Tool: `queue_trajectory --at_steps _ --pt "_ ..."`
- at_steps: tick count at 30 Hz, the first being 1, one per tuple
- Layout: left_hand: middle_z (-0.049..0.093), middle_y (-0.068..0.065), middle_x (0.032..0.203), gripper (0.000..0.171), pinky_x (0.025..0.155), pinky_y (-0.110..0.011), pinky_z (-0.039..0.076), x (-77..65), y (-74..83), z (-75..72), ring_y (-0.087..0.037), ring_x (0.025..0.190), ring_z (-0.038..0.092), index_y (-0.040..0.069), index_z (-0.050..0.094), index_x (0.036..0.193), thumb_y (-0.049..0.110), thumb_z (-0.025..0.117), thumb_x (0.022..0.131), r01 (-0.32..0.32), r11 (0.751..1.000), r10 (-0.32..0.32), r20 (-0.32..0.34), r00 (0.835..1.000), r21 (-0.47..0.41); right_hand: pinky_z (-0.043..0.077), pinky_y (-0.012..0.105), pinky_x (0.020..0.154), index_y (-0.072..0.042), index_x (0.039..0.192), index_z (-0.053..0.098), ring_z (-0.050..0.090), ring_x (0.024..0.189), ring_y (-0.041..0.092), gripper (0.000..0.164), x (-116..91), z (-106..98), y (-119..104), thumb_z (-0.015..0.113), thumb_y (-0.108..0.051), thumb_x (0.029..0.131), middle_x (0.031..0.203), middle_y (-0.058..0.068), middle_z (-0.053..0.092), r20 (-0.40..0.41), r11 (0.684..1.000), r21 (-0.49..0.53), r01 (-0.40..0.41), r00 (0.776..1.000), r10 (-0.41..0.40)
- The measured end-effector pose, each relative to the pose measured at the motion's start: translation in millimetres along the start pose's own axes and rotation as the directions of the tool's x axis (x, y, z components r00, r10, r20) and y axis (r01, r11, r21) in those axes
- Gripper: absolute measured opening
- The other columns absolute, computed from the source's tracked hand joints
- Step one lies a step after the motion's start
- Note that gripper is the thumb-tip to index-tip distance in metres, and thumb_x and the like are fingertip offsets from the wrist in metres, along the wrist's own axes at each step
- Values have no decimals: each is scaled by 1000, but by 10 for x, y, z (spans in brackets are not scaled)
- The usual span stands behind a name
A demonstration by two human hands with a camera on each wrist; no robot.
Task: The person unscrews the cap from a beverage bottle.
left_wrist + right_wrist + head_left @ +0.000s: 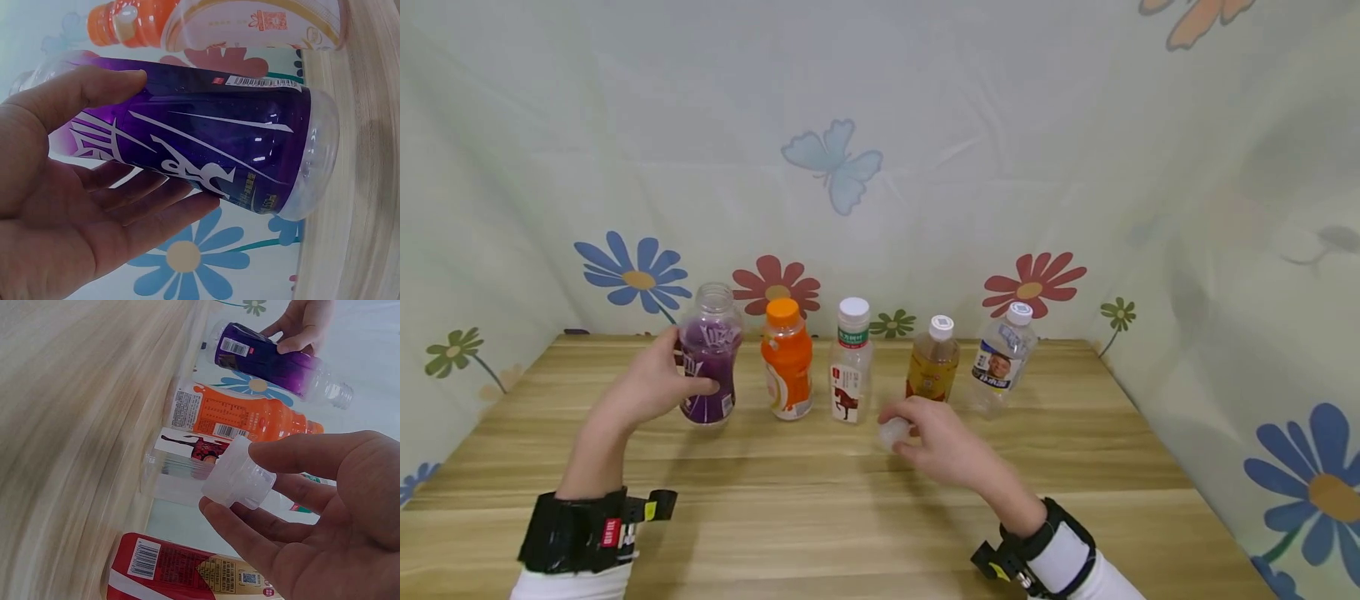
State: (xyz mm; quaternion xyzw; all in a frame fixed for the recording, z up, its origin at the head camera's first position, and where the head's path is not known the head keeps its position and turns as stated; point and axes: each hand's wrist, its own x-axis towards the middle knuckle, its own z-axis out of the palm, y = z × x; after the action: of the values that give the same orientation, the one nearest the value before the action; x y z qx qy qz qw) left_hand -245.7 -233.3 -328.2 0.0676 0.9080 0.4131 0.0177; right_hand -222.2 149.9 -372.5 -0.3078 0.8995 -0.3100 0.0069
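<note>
My left hand (651,379) grips a purple-labelled plastic bottle (709,367) at the left end of a row of bottles. Its clear neck has no cap on it, and it stands about upright. In the left wrist view the thumb lies across the purple label (206,131), with the fingers round the far side. A translucent white bottle cap (234,475) is pinched between the thumb and fingers of my right hand (943,442). That hand is above the table, in front of the amber bottle (932,367), and hides its lower part.
Right of the purple bottle stand an orange bottle (787,367), a clear bottle with a horse label (850,375) and, past the amber one, a clear bottle with a portrait label (1000,362). These carry caps. Behind the wood-grain table (790,517) hangs a flowered cloth (925,208).
</note>
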Motion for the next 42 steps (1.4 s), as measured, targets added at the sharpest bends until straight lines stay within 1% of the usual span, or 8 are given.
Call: queue_trajectory --at_steps 5,12,16,21,29,32,37,42 --pt "36 -38 149 96 101 -72 39 44 -78 -41 -58 131 40 -7 13 158 14 77 90 9 998 -9 -14 1000 -67 55 40 82 -3 113 70 64 97 20 27 30 24 3 76 0 87 107 6 70 17 998 -56 20 1000 -19" --pt "32 -37 153 98 105 -73 34 119 -170 -26 -57 137 35 -6 9 159 14 77 90 12 993 -15 -21 1000 -117 54 39 81 -3 112 70 64 94 20 26 46 84 14 76 0 87 106 6 70 35 995 -92 38 999 -35" --pt "30 -38 154 99 106 -73 33 159 -205 -18 -57 137 34 -7 7 159 13 76 91 25 988 -29 -22 999 -152 55 41 84 -1 113 69 65 96 21 27 65 120 10 76 -1 87 107 8 70 53 995 -93 18 999 -13" --pt "28 -38 155 99 107 -73 30 182 -222 -14 -57 139 31 -5 6 160 11 76 92 35 979 -40 -18 999 -199 55 42 86 0 114 68 65 97 22 27 88 158 -7 77 -3 89 108 8 69 87 996 -83 -33 995 40" --pt "24 -39 156 99 109 -73 27 202 -276 -23 -58 141 27 -7 4 158 10 75 92 61 971 -65 -9 998 -231 54 45 87 0 111 68 64 99 26 24 125 231 -16 77 -1 88 106 12 69 117 990 -115 -77 989 90" --pt "23 -39 156 100 109 -73 27 214 -310 -26 -58 142 27 -8 4 158 8 75 91 59 967 -62 -4 998 -248 54 46 88 -1 111 68 64 101 27 25 145 253 -22 77 -2 89 107 13 68 127 987 -132 -88 986 104" --pt "27 -38 156 98 110 -71 29 238 -350 1 -57 141 30 -7 7 159 8 77 90 66 964 -65 12 998 -256 54 46 88 0 109 69 64 101 29 24 162 288 -18 78 0 87 107 14 68 125 986 -147 -78 987 97" --pt "27 -37 156 97 110 -71 28 246 -363 4 -57 141 29 -5 8 160 7 76 91 70 963 -68 16 998 -261 54 45 87 0 107 69 64 99 28 23 189 307 -10 78 2 86 106 14 69 129 983 -175 -57 988 80"
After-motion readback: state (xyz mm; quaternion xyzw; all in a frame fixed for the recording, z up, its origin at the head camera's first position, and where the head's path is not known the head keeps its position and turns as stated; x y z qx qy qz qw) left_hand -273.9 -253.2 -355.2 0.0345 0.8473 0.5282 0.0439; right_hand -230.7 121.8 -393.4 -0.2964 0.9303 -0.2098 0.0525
